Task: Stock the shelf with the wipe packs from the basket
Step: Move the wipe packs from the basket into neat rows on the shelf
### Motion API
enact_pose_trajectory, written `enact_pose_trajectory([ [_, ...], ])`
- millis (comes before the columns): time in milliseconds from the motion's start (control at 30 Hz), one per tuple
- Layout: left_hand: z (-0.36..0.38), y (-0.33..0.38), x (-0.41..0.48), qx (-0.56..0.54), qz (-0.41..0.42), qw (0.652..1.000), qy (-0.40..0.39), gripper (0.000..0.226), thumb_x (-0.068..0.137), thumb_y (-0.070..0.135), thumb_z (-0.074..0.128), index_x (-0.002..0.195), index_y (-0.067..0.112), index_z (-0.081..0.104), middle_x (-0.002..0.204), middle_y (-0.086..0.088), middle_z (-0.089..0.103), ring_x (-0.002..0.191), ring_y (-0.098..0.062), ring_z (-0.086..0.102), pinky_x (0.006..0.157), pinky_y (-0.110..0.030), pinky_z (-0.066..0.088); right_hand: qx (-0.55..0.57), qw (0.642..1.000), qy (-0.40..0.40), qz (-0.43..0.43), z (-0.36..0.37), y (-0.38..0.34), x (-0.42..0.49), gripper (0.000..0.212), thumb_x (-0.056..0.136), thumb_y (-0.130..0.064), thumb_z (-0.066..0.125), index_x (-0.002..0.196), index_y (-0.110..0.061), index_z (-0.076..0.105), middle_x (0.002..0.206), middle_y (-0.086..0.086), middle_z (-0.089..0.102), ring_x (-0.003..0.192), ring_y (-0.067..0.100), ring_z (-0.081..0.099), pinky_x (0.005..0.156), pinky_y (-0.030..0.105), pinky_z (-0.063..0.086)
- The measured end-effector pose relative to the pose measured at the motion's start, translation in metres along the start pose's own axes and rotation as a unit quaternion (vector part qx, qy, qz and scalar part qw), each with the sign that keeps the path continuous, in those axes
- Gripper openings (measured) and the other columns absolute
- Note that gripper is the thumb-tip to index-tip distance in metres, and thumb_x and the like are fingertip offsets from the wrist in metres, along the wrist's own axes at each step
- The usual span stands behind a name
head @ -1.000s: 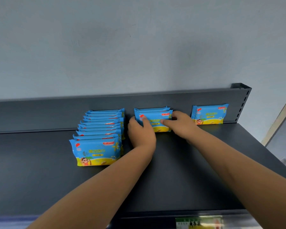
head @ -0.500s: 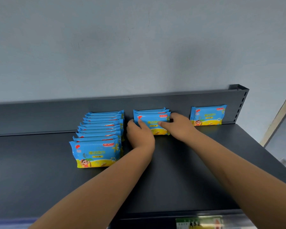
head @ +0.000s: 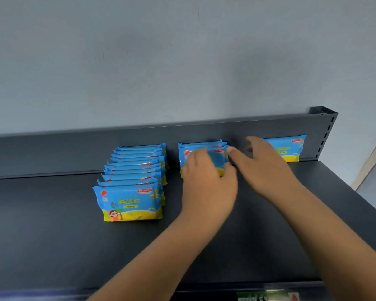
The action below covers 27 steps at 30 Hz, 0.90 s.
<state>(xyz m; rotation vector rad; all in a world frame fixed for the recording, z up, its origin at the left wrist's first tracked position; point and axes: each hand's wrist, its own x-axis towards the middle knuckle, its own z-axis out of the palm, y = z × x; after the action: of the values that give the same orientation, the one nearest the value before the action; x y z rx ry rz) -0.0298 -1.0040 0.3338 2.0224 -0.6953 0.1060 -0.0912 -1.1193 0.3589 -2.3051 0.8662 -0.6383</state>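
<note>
On the dark shelf (head: 52, 235), the left hand (head: 208, 183) fingers curl around the middle wipe-pack stack (head: 201, 146); beside it, the right hand (head: 263, 168) fingers spread open, empty.

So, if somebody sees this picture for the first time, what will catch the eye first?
Probably the long row of blue and yellow wipe packs, standing upright one behind another on the left of the dark shelf. Next, the left hand on the short middle row by the back panel. The right hand hovers, blurred, before a single pack at the far right.
</note>
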Motion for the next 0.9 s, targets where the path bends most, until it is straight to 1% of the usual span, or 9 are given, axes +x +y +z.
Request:
enact_pose_trajectory([
  [33,-0.008,0.003,-0.005,0.057,0.069,0.996,0.004,0.051,0.095,0.044,0.052,0.138,0.015,0.053,0.146,-0.001,0.049,0.136,-0.023,0.043,0.114,-0.040,0.040,0.003,0.999,0.022,-0.029,-0.006,-0.003,-0.008,0.062,0.096,-0.058,0.052,0.143,-0.018,0.050,0.142,0.004,0.054,0.128,0.023,0.051,0.099,0.035,0.042],
  [100,-0.024,0.005,-0.009,0.141,0.160,0.976,0.040,0.054,0.095,0.049,0.042,0.130,0.013,0.062,0.146,-0.008,0.054,0.135,-0.028,0.046,0.115,-0.043,0.039,-0.005,0.990,0.089,-0.106,-0.014,-0.009,-0.024,0.055,0.101,-0.053,0.047,0.145,-0.021,0.053,0.140,0.000,0.058,0.129,0.019,0.051,0.100,0.030,0.038],
  [167,-0.040,0.002,-0.008,0.165,0.186,0.967,0.047,0.053,0.096,0.049,0.041,0.124,0.013,0.067,0.143,-0.009,0.057,0.133,-0.030,0.049,0.114,-0.046,0.041,-0.033,0.974,0.136,-0.176,-0.019,-0.013,-0.038,0.047,0.105,-0.049,0.044,0.140,-0.021,0.060,0.134,-0.002,0.063,0.126,0.017,0.053,0.100,0.028,0.038],
  [233,-0.058,-0.002,-0.007,0.203,0.186,0.960,0.039,0.051,0.097,0.049,0.043,0.122,0.013,0.068,0.136,-0.006,0.061,0.128,-0.029,0.052,0.109,-0.048,0.044,-0.034,0.970,0.133,-0.200,-0.018,-0.016,-0.049,0.048,0.104,-0.050,0.041,0.136,-0.023,0.063,0.131,-0.006,0.067,0.124,0.014,0.054,0.101,0.028,0.039],
  [300,-0.076,-0.008,-0.009,0.263,0.185,0.945,0.066,0.048,0.097,0.050,0.044,0.117,0.014,0.068,0.125,-0.004,0.067,0.118,-0.029,0.057,0.097,-0.049,0.050,-0.037,0.971,0.114,-0.209,-0.013,-0.020,-0.056,0.049,0.103,-0.053,0.039,0.136,-0.026,0.064,0.129,-0.009,0.069,0.123,0.013,0.055,0.101,0.027,0.039],
  [433,-0.109,-0.019,-0.023,0.271,0.095,0.950,0.125,0.049,0.097,0.053,0.044,0.114,0.014,0.068,0.110,-0.004,0.070,0.105,-0.032,0.059,0.083,-0.045,0.052,-0.035,0.965,0.097,-0.242,0.000,-0.038,-0.065,0.047,0.103,-0.051,0.040,0.132,-0.025,0.067,0.123,-0.005,0.072,0.119,0.018,0.059,0.097,0.035,0.044],
  [567,-0.141,-0.039,-0.045,0.283,0.041,0.945,0.156,0.051,0.095,0.055,0.043,0.116,0.016,0.068,0.114,-0.005,0.071,0.106,-0.035,0.060,0.083,-0.050,0.053,-0.039,0.953,0.040,-0.298,0.019,-0.064,-0.075,0.047,0.103,-0.052,0.038,0.132,-0.025,0.064,0.121,-0.007,0.070,0.116,0.018,0.058,0.093,0.033,0.044],
  [700,-0.171,-0.068,-0.074,0.303,-0.020,0.935,0.184,0.050,0.094,0.055,0.047,0.117,0.016,0.068,0.116,-0.004,0.071,0.107,-0.037,0.060,0.083,-0.050,0.053,-0.024,0.928,-0.009,-0.372,0.047,-0.094,-0.092,0.041,0.103,-0.048,0.045,0.127,-0.021,0.065,0.114,-0.002,0.070,0.109,0.024,0.060,0.089,0.042,0.049],
  [900,-0.216,-0.110,-0.136,0.319,-0.133,0.907,0.243,0.053,0.093,0.056,0.047,0.119,0.014,0.068,0.115,-0.007,0.071,0.105,-0.039,0.061,0.083,-0.046,0.052,0.075,0.865,-0.092,-0.488,0.108,-0.142,-0.142,0.044,0.103,-0.045,0.046,0.129,-0.015,0.067,0.125,0.003,0.069,0.123,0.022,0.058,0.104,0.036,0.045],
])
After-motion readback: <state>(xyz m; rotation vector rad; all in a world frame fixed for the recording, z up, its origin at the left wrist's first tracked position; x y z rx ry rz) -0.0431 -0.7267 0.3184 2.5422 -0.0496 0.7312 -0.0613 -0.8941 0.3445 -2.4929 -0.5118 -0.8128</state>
